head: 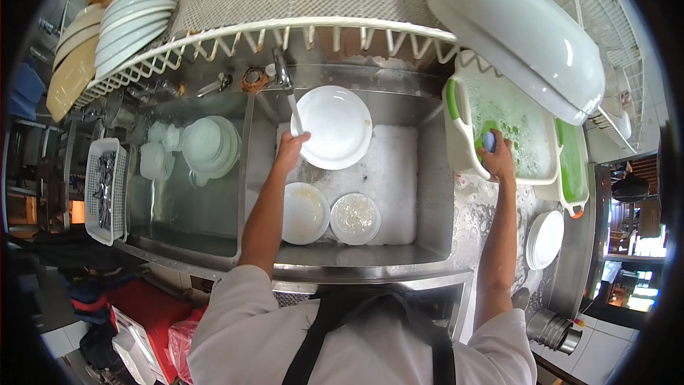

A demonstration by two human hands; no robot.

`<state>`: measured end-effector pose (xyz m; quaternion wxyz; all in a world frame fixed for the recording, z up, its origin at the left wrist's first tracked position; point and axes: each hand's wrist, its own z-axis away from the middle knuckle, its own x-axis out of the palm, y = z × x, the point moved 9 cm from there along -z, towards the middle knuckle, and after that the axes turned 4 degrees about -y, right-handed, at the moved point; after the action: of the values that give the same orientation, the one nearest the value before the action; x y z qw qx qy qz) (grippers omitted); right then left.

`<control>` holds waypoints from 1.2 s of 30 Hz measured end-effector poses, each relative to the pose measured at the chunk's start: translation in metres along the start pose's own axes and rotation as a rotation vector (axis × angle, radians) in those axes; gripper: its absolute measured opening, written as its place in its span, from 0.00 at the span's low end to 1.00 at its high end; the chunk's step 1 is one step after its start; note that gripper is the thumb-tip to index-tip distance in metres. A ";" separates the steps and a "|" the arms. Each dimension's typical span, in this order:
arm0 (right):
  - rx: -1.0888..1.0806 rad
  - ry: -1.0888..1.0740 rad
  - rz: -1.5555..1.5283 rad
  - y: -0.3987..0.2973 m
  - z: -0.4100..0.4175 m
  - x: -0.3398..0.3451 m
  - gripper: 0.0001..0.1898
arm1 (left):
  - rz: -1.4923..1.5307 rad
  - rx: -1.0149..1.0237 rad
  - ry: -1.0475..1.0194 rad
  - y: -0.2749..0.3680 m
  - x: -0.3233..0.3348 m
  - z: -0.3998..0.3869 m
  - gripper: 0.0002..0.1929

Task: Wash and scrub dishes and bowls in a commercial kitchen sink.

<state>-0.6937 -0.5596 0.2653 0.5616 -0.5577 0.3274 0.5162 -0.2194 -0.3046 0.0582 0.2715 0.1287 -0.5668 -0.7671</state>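
Observation:
My left hand (pixel 292 148) grips the left rim of a large white plate (pixel 337 127), tilted over the right sink basin (pixel 434 182). Water runs from the faucet (pixel 283 70) onto or beside that rim. In my right hand (pixel 499 158) is a blue and green sponge (pixel 488 140), held at the near left side of a white dish tub (pixel 548 144) of sudsy water. On the basin floor below the plate lie a soiled white plate (pixel 305 213) and a smaller white dish (pixel 355 218) with wet, shiny contents.
Submerged dishes (pixel 208 144) fill part of the water-filled left basin (pixel 187 219). A white cutlery basket (pixel 92 192) stands at its left. Stacked plates (pixel 544 240) sit on the right counter. Bowls (pixel 136 27) and a large white dish (pixel 523 32) overhang the wire shelf (pixel 342 24).

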 end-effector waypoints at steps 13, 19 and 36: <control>-0.330 -0.392 -0.433 -0.018 -0.001 0.017 0.34 | -0.427 0.048 0.083 0.109 0.011 0.088 0.20; -0.348 0.735 -0.828 0.129 0.113 -0.069 0.24 | 0.115 -0.141 -0.211 0.020 0.221 0.201 0.28; -0.411 0.682 -0.335 0.240 0.136 0.005 0.18 | 0.384 -0.316 -0.346 -0.093 0.584 0.190 0.23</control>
<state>-0.9472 -0.4649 0.2133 0.3748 -0.8420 0.2896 0.2585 -0.8188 -0.4620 0.0972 0.3277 -0.1573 -0.4923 -0.7909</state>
